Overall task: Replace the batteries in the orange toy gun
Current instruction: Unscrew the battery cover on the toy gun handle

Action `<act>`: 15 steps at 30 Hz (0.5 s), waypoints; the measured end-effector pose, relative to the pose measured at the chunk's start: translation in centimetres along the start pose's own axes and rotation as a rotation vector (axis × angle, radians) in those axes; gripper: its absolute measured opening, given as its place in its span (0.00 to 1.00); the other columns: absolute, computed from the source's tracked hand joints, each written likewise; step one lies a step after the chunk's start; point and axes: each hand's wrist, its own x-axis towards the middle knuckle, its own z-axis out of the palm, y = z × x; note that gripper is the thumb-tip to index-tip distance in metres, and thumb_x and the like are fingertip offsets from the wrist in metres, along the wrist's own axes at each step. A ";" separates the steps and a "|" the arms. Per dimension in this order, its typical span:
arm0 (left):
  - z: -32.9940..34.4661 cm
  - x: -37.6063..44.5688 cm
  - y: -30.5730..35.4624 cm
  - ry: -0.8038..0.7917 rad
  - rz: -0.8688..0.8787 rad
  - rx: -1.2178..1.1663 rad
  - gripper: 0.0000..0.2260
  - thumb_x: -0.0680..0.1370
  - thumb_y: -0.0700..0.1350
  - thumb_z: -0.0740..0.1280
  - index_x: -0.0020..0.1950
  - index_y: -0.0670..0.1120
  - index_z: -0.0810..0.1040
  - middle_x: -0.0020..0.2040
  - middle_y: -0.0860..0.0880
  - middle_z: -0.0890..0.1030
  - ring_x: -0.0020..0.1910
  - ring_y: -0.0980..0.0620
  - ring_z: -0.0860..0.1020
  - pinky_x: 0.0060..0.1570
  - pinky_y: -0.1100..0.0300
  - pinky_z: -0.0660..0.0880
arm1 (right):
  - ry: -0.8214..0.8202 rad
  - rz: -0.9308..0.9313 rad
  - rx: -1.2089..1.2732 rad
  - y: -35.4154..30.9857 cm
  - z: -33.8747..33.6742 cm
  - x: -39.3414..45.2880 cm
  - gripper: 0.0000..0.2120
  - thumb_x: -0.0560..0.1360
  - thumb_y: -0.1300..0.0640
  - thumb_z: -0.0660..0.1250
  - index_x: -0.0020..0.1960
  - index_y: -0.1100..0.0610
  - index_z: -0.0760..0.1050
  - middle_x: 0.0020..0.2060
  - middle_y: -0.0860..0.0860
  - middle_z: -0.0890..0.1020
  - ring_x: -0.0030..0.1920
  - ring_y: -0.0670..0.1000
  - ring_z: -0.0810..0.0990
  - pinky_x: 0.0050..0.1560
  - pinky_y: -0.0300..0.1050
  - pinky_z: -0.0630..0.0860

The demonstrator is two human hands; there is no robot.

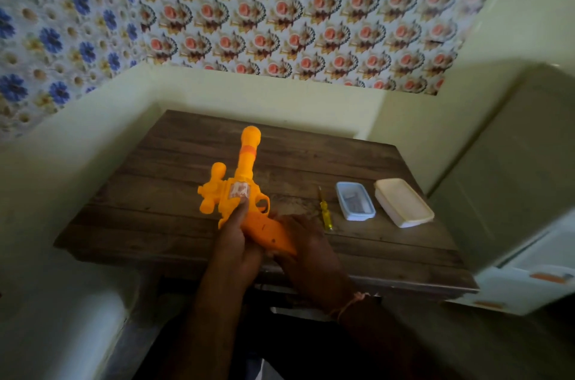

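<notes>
The orange toy gun (241, 189) lies on the wooden table (155, 192), barrel pointing away from me, grip towards me. My left hand (235, 242) holds the gun's body from the left, with the thumb lying up along its side near the sticker. My right hand (308, 245) grips the gun's handle from the right. A yellow-handled screwdriver (326, 214) lies on the table just right of my right hand. An open small white box (354, 200) with small items inside stands beyond it; I cannot tell whether they are batteries.
The box's cream lid (403, 206) lies at the table's right. The table sits in a corner under patterned wallpaper (280, 6), with a cream ledge to the left and a pale cabinet (513, 192) close on the right.
</notes>
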 end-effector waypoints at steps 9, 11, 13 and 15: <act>-2.8 2.2 0.6 -0.114 0.095 -0.086 0.36 0.67 0.51 0.77 0.73 0.49 0.70 0.64 0.42 0.79 0.62 0.41 0.78 0.51 0.44 0.79 | 0.070 0.526 -0.182 5.2 -2.2 3.0 0.13 0.75 0.51 0.67 0.58 0.54 0.76 0.54 0.52 0.80 0.51 0.48 0.77 0.50 0.42 0.73; -3.1 2.7 0.6 -0.143 0.086 -0.089 0.47 0.54 0.53 0.85 0.71 0.50 0.72 0.63 0.43 0.80 0.60 0.41 0.80 0.47 0.46 0.81 | 0.009 0.595 -0.235 6.0 -2.1 3.6 0.14 0.75 0.50 0.67 0.58 0.56 0.75 0.54 0.53 0.79 0.51 0.52 0.78 0.47 0.43 0.73; -3.3 3.1 0.5 -0.162 0.083 -0.096 0.48 0.53 0.53 0.85 0.72 0.50 0.72 0.60 0.45 0.81 0.55 0.43 0.82 0.46 0.46 0.81 | -0.033 0.657 -0.264 6.2 -1.6 4.2 0.15 0.75 0.51 0.67 0.58 0.57 0.74 0.55 0.54 0.76 0.52 0.54 0.78 0.46 0.44 0.73; -3.3 3.1 0.3 -0.172 0.083 -0.113 0.44 0.59 0.53 0.82 0.73 0.49 0.70 0.57 0.46 0.82 0.52 0.44 0.83 0.46 0.47 0.81 | -0.035 0.694 -0.299 6.4 -1.3 4.8 0.13 0.75 0.54 0.67 0.58 0.57 0.74 0.56 0.56 0.76 0.53 0.55 0.78 0.47 0.45 0.74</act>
